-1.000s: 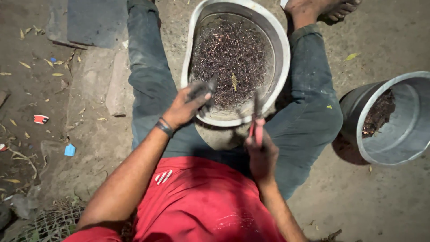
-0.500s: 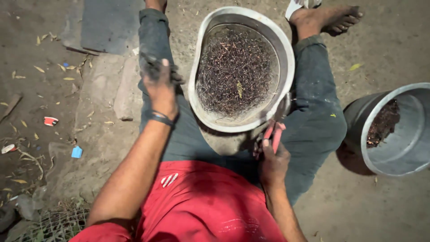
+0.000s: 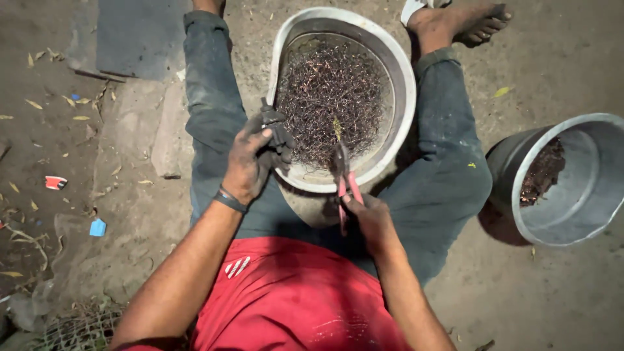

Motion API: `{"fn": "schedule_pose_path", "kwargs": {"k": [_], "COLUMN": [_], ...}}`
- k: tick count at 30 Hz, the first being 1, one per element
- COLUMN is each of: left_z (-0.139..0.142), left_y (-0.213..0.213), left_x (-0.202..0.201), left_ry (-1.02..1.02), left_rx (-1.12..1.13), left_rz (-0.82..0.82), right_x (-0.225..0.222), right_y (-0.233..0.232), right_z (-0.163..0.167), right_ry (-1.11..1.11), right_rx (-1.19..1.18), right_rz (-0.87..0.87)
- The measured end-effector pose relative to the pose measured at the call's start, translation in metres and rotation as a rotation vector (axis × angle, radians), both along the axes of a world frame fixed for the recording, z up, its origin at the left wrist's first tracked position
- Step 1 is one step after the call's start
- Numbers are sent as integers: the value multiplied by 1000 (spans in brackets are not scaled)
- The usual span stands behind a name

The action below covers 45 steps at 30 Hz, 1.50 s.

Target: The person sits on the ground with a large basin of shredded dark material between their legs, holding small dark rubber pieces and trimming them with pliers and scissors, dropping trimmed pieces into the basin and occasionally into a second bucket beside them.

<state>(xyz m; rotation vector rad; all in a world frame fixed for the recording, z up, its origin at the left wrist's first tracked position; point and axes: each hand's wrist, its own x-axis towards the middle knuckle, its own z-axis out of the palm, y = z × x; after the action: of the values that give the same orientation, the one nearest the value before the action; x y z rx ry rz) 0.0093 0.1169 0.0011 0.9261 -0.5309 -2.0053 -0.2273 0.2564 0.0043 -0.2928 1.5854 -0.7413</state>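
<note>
The red-handled pliers (image 3: 343, 185) sit in the right hand (image 3: 367, 218), long axis running nearly straight away from the person, nose over the near rim of the metal basin (image 3: 406, 97) and handles back toward the red shirt (image 3: 292, 299). That hand's grip is closed around the handles. The left hand (image 3: 250, 162) is folded tight on a small dark piece (image 3: 278, 130) at the basin's left edge; what the piece is cannot be told.

The basin lies tilted between the person's legs (image 3: 448, 169) in dark trousers and holds a heap of thin, dark wiry scraps (image 3: 331, 97). A bare foot (image 3: 458, 23) rests beyond it.

Everything is on bare, packed ground (image 3: 572, 58) outdoors, lit from above, with dry leaves, a small red scrap (image 3: 55, 182) and a blue scrap (image 3: 97, 227) on the left. A flat stone slab (image 3: 136, 36) lies at upper left. A grey bucket (image 3: 608, 143) with dark material stands well apart on the right.
</note>
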Motion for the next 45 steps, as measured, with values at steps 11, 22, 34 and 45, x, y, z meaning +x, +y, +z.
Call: {"fn": "schedule_pose_path", "kwargs": {"k": [11,22,34,45], "left_z": [13,4,-13,8], "left_y": [8,16,23,14], "left_x": [-3,-9,-18,-18], "left_ry": [117,195,-147,4], "left_rx": [-80,-68,-292,-180], "left_rz": [-192,-272,-233,-318], "right_x": [10,8,5,20], "right_y": [12,8,35,32], "right_z": [34,47,39,38], "right_ry": [446,541,607,465], "right_rx": [-642,-742,-739,-719], "right_rz": [424,490,284,216]}}
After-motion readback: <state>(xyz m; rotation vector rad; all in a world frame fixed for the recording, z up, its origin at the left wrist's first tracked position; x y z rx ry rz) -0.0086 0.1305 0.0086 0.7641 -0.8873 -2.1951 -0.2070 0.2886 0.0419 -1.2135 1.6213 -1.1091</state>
